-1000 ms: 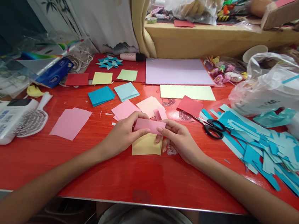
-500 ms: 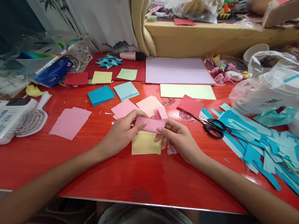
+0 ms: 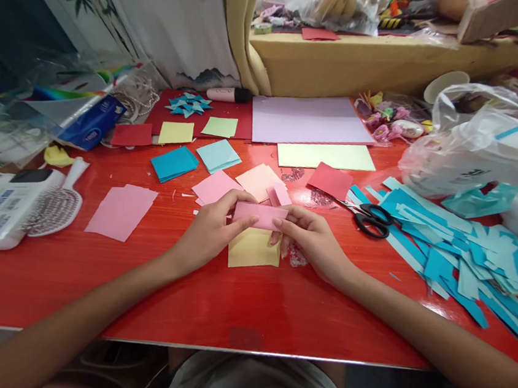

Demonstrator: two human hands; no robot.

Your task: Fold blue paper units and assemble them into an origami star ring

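Both my hands pinch a folded pink paper strip (image 3: 261, 215) just above the red table (image 3: 210, 303). My left hand (image 3: 211, 229) grips its left end with thumb on top and fingers curled. My right hand (image 3: 312, 237) holds its right end between thumb and fingers. A yellow paper square (image 3: 253, 250) lies flat under the strip, between my hands. Pink squares (image 3: 216, 187) and a peach square (image 3: 255, 180) lie just beyond my fingers.
Black-handled scissors (image 3: 370, 219) lie right of my right hand, beside a heap of blue paper strips (image 3: 456, 252). A pink sheet (image 3: 122, 210), a hairbrush (image 3: 56, 210) and a white device (image 3: 0, 216) sit left. Lilac (image 3: 306, 120) and pale yellow sheets (image 3: 325, 156), blue squares (image 3: 174, 163) and a plastic bag (image 3: 472, 142) lie farther back.
My left thumb slid along the top of the pink strip toward its left end and back; the strip stays held between both hands in nearly the same place.
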